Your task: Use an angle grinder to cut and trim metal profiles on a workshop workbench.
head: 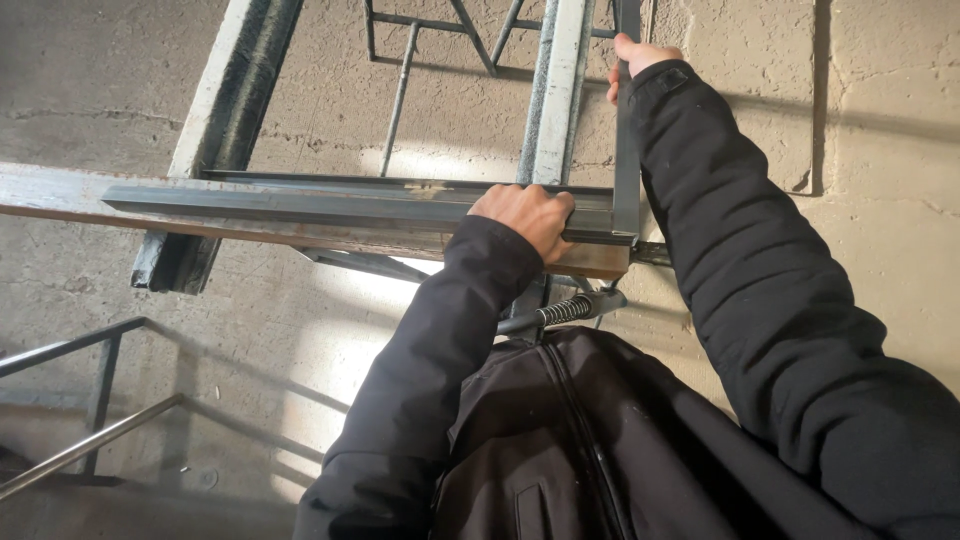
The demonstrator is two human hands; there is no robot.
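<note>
Left hand (525, 215) sits at centre frame, fingers curled down over the long horizontal steel bar (300, 200), while the right hand (635, 60) at the top grips the upright bar (627, 150) that meets it at the corner right of centre. The two bars lie squared up in an L on the rusty support beam (60, 195). No weld bead or clamp shows at that corner, so by my reading the joint is only lined up, not fixed; a cable with a spring collar (565, 310) hangs just below.
</note>
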